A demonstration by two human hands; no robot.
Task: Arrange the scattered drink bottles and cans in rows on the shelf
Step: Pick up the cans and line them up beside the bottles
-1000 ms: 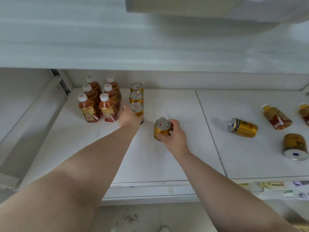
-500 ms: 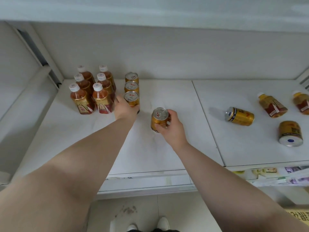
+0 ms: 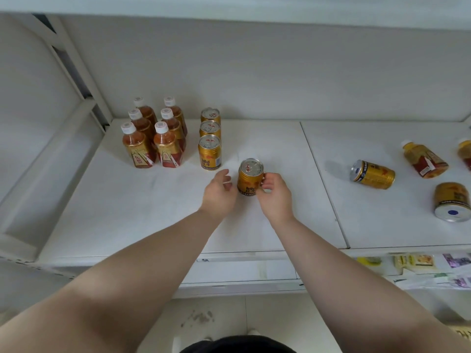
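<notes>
Six tea bottles (image 3: 167, 149) are standing upright in 2 rows of 3 in the upper left of the frame, on the shelf (image 3: 127, 212). Just right of them, 3 gold cans (image 3: 209, 129) are standing in 1 row, front to back. At frame ctr a 4th can (image 3: 250, 178) is standing upright on the shelf, lower right of that row and apart from it. R hand (image 3: 275, 197) is gripping it from the right, fingers curling round the body. L hand (image 3: 219, 194) is hovering just beside its left side, fingers loosely curled, holding nothing; contact w/ the can is unclear. At frame right, well apart from the rows, a lying can (image 3: 373, 174), a second lying can (image 3: 452, 201) w/ its btm facing the camera, a lying bottle (image 3: 424, 159) and an edge bottle (image 3: 465, 154) are resting on their sides.
</notes>
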